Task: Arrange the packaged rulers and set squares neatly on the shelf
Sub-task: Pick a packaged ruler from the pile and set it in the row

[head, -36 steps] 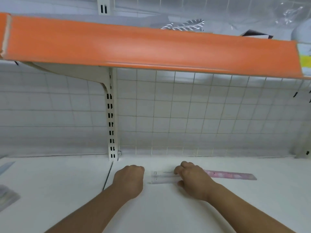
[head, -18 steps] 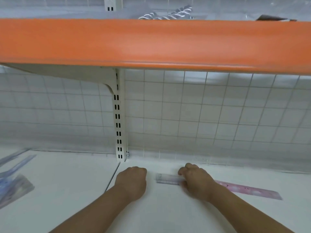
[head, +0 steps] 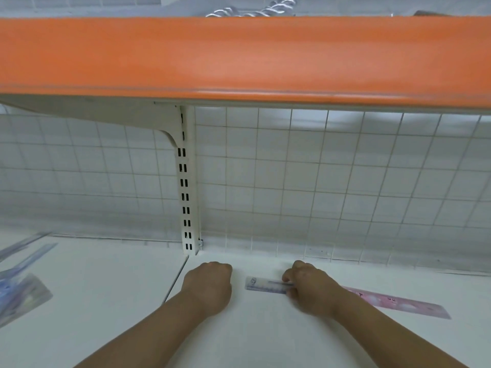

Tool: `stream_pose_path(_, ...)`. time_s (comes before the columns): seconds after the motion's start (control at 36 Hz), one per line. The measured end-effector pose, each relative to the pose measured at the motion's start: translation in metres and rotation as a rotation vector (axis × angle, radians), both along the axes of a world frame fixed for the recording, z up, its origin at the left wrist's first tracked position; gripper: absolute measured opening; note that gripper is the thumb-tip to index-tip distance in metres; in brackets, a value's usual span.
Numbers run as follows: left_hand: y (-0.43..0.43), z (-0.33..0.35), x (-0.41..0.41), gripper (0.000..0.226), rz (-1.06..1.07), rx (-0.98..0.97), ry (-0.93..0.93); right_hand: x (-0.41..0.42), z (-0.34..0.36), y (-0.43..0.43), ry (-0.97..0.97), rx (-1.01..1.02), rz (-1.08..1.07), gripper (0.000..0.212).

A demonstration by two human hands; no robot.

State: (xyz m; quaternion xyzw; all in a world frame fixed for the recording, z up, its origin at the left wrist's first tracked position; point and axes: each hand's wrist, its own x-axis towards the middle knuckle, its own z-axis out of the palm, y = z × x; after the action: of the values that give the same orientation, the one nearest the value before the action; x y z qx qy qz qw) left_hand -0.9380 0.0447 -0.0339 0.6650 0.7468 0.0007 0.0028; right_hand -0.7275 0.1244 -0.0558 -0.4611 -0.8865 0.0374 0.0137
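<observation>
While seemingly squaring a clear ruler (head: 265, 285), clamped at its right end in right fingers (head: 288, 274); just left, left fingers (head: 223, 266) curled on nothing; rightward, pink ruler (head: 398, 304) laid askew; far left, packs (head: 21, 293) unsorted on shelf (head: 106, 301); probably early.

My right hand (head: 313, 290) pinches the bluish ruler (head: 263, 285) flat on the white shelf (head: 106, 314). At its nine o'clock my left hand (head: 210, 285) rests curled and holds nothing. A pink ruler (head: 398, 305) lies at four o'clock of my right wrist.
</observation>
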Motion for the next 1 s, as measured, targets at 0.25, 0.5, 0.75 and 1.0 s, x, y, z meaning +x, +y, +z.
stream_pose_path(0.25,-0.005,0.000,0.000,0.026,0.012,0.003,0.015,-0.002,0.001,-0.002,-0.017,0.014,0.002,0.028)
stream_pose_path(0.5,-0.014,0.001,-0.002,0.027,0.061,0.007,0.015,-0.017,0.008,-0.010,0.033,0.070,0.088,0.037)
stream_pose_path(0.75,-0.041,0.004,-0.011,0.026,0.217,0.032,-0.009,-0.042,0.014,-0.026,0.079,0.058,0.260,0.030)
stream_pose_path(1.0,-0.091,0.011,-0.032,0.026,0.391,0.073,-0.025,-0.083,0.024,-0.053,0.073,0.017,0.423,0.037)
